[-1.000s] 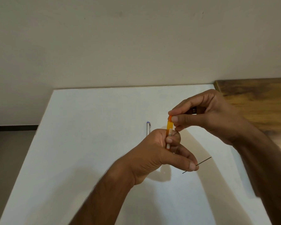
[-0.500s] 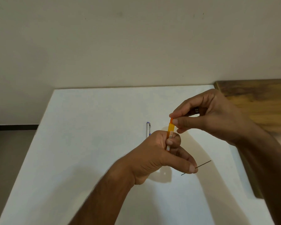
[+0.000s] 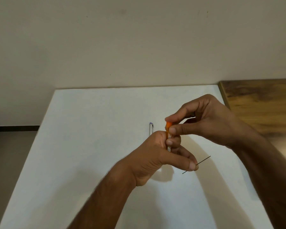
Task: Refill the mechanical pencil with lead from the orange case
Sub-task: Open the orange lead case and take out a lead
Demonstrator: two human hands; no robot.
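My left hand [image 3: 157,156] holds the slim orange lead case [image 3: 169,142] upright above the white table, and one lower finger pins a thin dark lead [image 3: 203,161] that sticks out to the right. My right hand [image 3: 210,123] pinches the orange cap [image 3: 168,125] at the case's top between thumb and forefinger. The silver mechanical pencil [image 3: 151,128] lies on the table just behind my left hand; only its top end with a purple tip shows.
The white table [image 3: 89,146] ends at a beige wall at the back. A brown wooden surface [image 3: 262,103] adjoins it at the right. Dark floor shows at the far left.
My right thumb and forefinger have shifted slightly lower on the case's cap. My left hand keeps the case and the lead in nearly the same place.
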